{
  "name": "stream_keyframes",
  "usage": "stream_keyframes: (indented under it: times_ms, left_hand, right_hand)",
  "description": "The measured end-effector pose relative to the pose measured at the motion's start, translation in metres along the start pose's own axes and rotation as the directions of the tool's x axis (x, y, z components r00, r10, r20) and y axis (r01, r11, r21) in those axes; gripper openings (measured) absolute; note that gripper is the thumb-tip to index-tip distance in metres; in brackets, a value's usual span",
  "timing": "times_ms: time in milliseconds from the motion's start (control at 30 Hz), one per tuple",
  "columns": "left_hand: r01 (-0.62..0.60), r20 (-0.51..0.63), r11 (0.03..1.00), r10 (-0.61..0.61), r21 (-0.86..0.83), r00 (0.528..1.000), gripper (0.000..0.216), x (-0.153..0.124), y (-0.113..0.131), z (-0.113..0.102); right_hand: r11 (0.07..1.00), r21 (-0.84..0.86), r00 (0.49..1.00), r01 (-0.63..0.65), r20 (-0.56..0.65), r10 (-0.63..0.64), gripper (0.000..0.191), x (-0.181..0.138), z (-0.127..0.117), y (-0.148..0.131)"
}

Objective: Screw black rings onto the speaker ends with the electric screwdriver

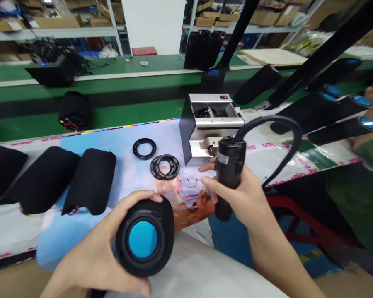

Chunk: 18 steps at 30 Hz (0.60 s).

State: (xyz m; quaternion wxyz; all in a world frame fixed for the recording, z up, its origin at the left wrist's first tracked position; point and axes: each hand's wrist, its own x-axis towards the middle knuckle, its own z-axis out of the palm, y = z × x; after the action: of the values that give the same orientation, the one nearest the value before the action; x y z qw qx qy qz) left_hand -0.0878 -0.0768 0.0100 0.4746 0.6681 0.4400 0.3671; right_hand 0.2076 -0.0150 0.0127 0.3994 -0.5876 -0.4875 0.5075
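— What is the left hand doing?

— It is cupping a black fabric-wrapped cylindrical speaker with a bright blue round end cap, low in the middle of the view and close to the body. The fingers are spreading around the speaker's side, the thumb curling over its top edge, and the blue end is facing the camera.

— And the right hand?

— It is gripping a black cylindrical electric screwdriver upright, fingers pressing together around the barrel. A thick black cable is arching out of the tool's top and dropping to the right. I cannot tell what the tip is touching; the hand is hiding it.

— What is lying around them?

— Just behind the screwdriver, a small silver metal box-shaped machine is standing on the printed plastic sheet covering the bench. To its left, two flat black plastic rings are lying near each other: a plain one and one with holes. Further left, three black fabric sleeves are lying side by side. On the right, several long black speakers with blue ends are resting in a slanting row.
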Motion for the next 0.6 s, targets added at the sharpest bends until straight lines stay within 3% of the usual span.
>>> stream_keyframes:
  times_ms: [67,133,233,400,600]
  left_hand:
    - [0.017,-0.211,0.995,0.003,0.095,0.978,0.110,-0.005,-0.001,0.005]
    - [0.109,-0.421,0.981,-0.031,0.161,0.906,0.109,-0.005,-0.001,0.010]
    - [0.206,-0.555,0.965,-0.083,0.162,0.827,0.119,0.003,0.000,0.014]
    - [0.081,-0.445,0.982,0.002,0.168,0.895,0.112,0.012,-0.004,0.007]
    - [0.105,-0.315,0.990,-0.072,0.090,0.946,0.110,0.013,-0.001,-0.005]
  right_hand:
    - [0.999,-0.037,1.000,-0.002,-0.031,0.001,0.050,0.000,-0.008,0.000]
    - [0.994,-0.107,1.000,0.011,0.010,-0.010,0.054,0.002,-0.007,0.002]
    - [0.951,-0.304,0.995,0.051,0.100,-0.021,0.060,0.011,0.011,0.004]
    - [0.869,-0.471,0.970,0.151,0.240,-0.038,0.075,0.036,0.054,0.001]
    - [0.778,-0.614,0.967,0.136,0.254,0.031,0.074,0.051,0.073,-0.004]
